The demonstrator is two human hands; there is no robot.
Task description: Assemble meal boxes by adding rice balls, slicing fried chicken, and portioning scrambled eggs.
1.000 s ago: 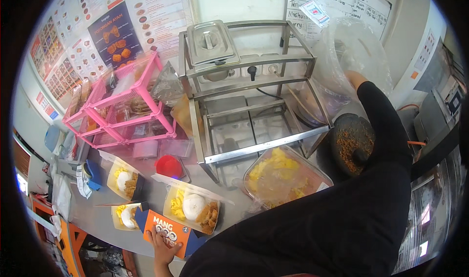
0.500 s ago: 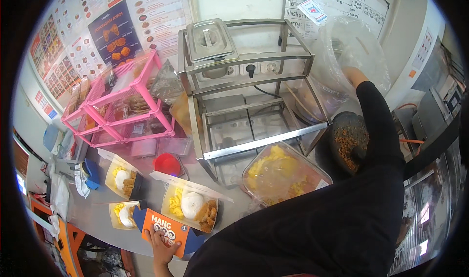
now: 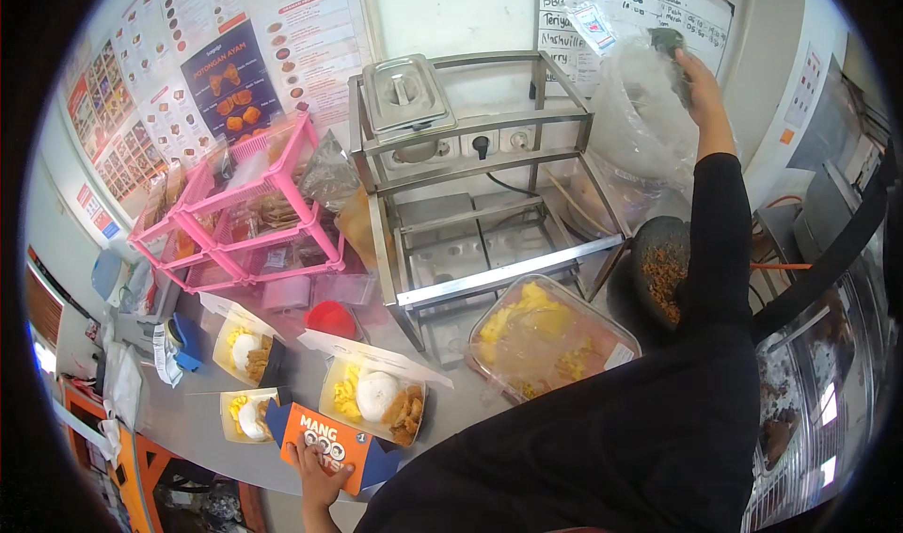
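My right hand (image 3: 704,100) is raised at the upper right, fingers closed on a small clear plastic bag with dark green contents (image 3: 670,58). It hangs at the mouth of a large container lined with clear plastic (image 3: 635,110). Near the table's front edge, my left hand (image 3: 320,477) grips an orange and dark blue food box (image 3: 324,431) from its near side, fingers over the orange panel. Just behind stands an open box (image 3: 378,397) with rice, yellow egg and fried chicken. Two more open boxes, one farther back (image 3: 249,352) and one nearer (image 3: 246,415), hold similar food.
A lidded clear tub (image 3: 555,340) of yellow food sits beside a metal rack (image 3: 508,277). A dark stone mortar (image 3: 663,265) with reddish paste is under my right arm. Pink baskets (image 3: 235,194) stand at the back left, a red cup (image 3: 329,318) before them.
My right hand has come up out of the plastic-lined container with the small bag of green contents. My left hand stays on the orange box.
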